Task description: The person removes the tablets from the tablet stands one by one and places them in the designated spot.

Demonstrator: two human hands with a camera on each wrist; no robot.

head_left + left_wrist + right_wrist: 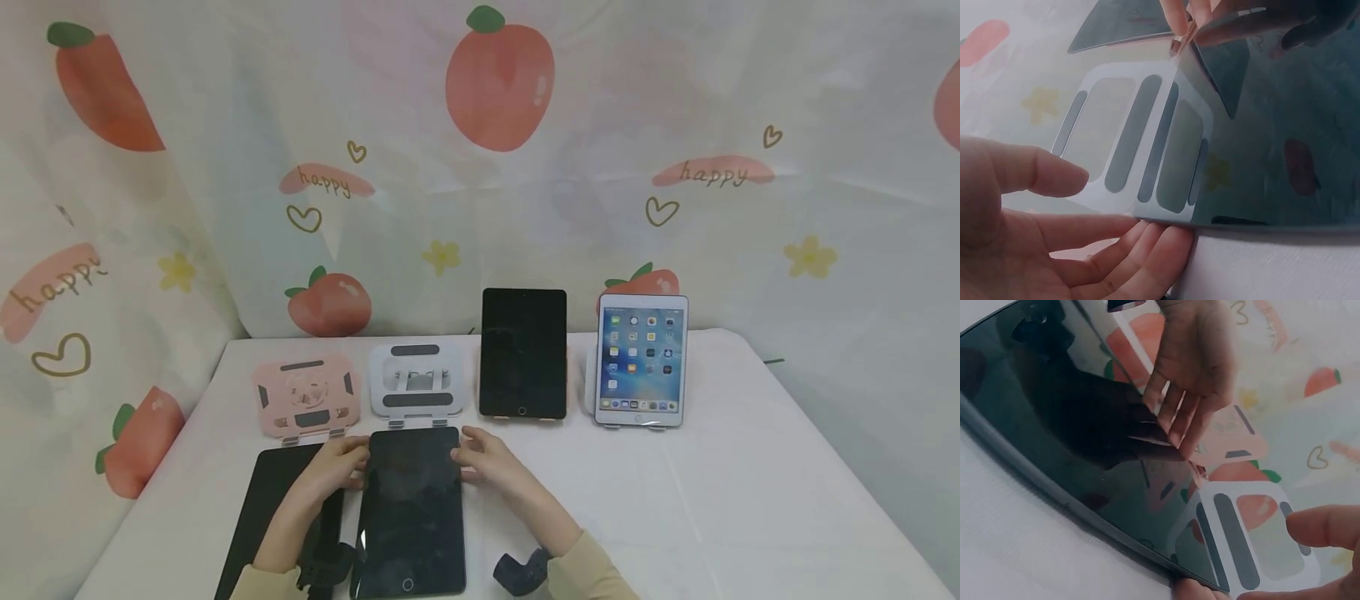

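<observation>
A black tablet (pixel 412 508) with a dark screen lies in front of a white folding stand (pixel 417 398). My left hand (pixel 339 463) touches its left long side near the far corner; in the left wrist view the fingertips (pixel 1169 247) reach under the edge, the thumb held off the glass. At the opposite side, my right hand (pixel 495 467) has its fingertips right at the far right corner. Its thumb (pixel 1319 526) stands apart from the glass in the right wrist view. Another dark tablet (pixel 258 500) lies partly under my left forearm, before a pink stand (pixel 307 392).
Behind and to the right, a black tablet (pixel 522 354) and a white tablet (pixel 642 358) with a lit screen stand propped up. A white cloth covers the table (pixel 712 500). A printed curtain (pixel 420 200) hangs close behind and at the left.
</observation>
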